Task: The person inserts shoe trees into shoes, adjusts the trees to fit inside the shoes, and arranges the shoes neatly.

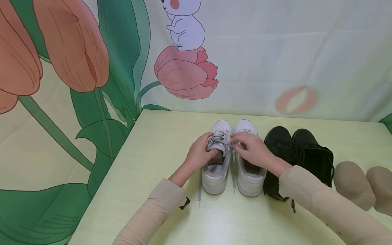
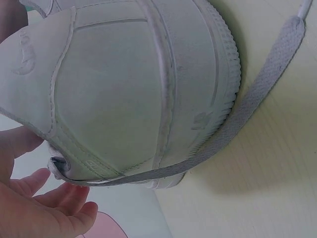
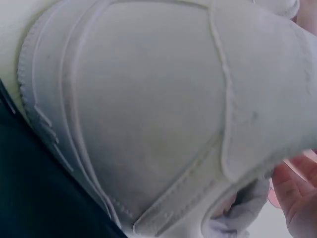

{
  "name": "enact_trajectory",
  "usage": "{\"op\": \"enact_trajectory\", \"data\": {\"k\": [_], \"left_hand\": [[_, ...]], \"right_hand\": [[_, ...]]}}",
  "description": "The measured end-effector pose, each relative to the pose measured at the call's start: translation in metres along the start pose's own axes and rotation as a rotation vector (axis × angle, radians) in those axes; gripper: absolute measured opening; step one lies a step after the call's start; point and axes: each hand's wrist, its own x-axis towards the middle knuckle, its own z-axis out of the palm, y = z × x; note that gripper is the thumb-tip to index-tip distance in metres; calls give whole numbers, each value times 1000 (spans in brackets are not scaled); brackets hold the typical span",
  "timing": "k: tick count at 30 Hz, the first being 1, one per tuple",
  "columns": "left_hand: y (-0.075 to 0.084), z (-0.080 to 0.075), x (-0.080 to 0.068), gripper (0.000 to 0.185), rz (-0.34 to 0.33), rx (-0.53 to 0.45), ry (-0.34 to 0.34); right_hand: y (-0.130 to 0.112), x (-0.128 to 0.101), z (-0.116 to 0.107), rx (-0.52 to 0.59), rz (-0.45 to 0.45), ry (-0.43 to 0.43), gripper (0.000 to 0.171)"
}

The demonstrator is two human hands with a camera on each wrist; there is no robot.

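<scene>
A pair of white sneakers stands side by side on the table, heels toward me. At the left sneaker, my left hand has its thumb at the shoe's opening and its loosely bent, spread fingers touching the laced front edge. My right hand reaches across the right sneaker and pinches a grey-white shoelace at the left sneaker's inner side; its fingertips partly hide the lace. One loose lace end hangs down the left sneaker's outer side to the tabletop. Another lace end dangles between the two sneakers.
Black lace-up shoes stand just right of the white pair, partly under my right forearm. Farther right are two beige rounded objects. A small black item lies by my left sleeve. A printed curtain hangs behind the table.
</scene>
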Motion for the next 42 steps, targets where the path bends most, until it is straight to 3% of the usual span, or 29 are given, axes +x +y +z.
{"op": "enact_trajectory", "data": {"k": [12, 22, 31, 42], "left_hand": [[0, 2, 0, 50, 1, 21, -2], [-1, 5, 0, 48, -6, 30, -2], [-5, 10, 3, 46, 35, 62, 30], [-7, 21, 7, 48, -66, 109, -9]], "right_hand": [[10, -14, -19, 16, 2, 86, 13], [25, -33, -36, -3, 59, 153, 14], [39, -51, -48, -31, 94, 229, 11], [54, -71, -55, -24, 154, 271, 11]]}}
